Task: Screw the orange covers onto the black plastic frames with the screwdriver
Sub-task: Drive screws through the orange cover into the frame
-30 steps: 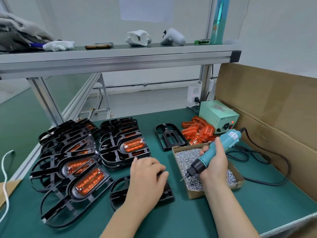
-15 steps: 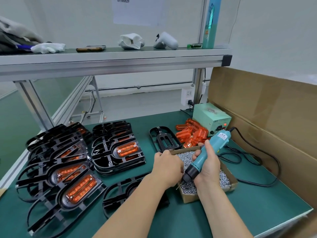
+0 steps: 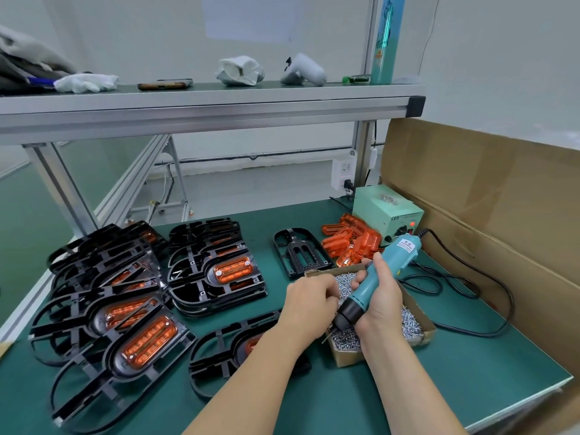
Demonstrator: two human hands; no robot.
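Note:
My right hand point(image 3: 381, 304) grips a teal electric screwdriver point(image 3: 376, 277), tilted with its black tip pointing down-left over a cardboard box of small screws point(image 3: 417, 335). My left hand point(image 3: 309, 301) reaches into that box with curled fingers beside the tip; whether it pinches a screw is hidden. A black frame with an orange cover point(image 3: 226, 356) lies under my left forearm. Loose orange covers point(image 3: 351, 241) are piled behind the box. An empty black frame point(image 3: 299, 251) lies next to them.
Stacks of assembled black frames point(image 3: 216, 268) with orange covers fill the left of the green mat point(image 3: 470, 381). A green power supply point(image 3: 386, 215) stands at the back right, its black cable point(image 3: 489, 309) looping on the mat. A cardboard wall point(image 3: 489, 221) borders the right side.
My left hand left the frame at the front and moved right into the screw box beside the screwdriver tip. The view shifted left and down slightly.

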